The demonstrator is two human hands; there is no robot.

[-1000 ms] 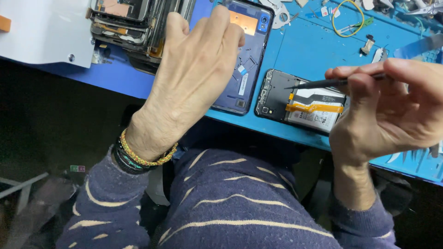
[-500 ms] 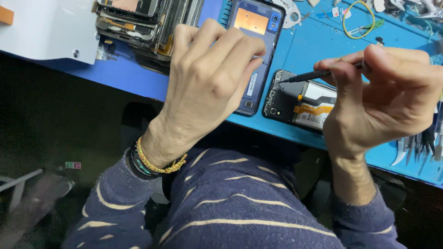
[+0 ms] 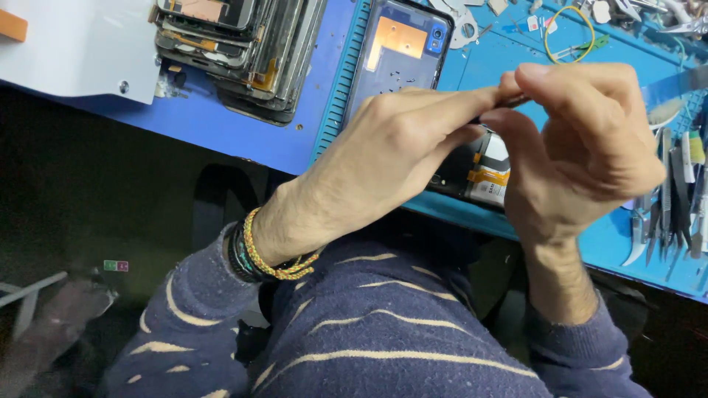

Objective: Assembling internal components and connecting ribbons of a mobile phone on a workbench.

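Right now I see both hands meeting above the blue mat (image 3: 516, 55) at the desk edge. My right hand (image 3: 582, 147) is curled, thumb and forefinger pinching a thin dark tool (image 3: 509, 99), of which only a short stretch shows between the fingers. My left hand (image 3: 383, 158) reaches across from the left, its fingers stretched out and closing on that same tool, so both hands grip it. Just below them lies an opened phone (image 3: 479, 166) on the mat, its battery and an orange strip showing, mostly hidden by the hands. Behind the left hand rests a blue phone back cover (image 3: 402, 51), inside up. A stack of old phone screens (image 3: 236, 44) sits at the far left, tweezers (image 3: 664, 214) at the right, and a yellow wire loop (image 3: 569, 33) farther back.
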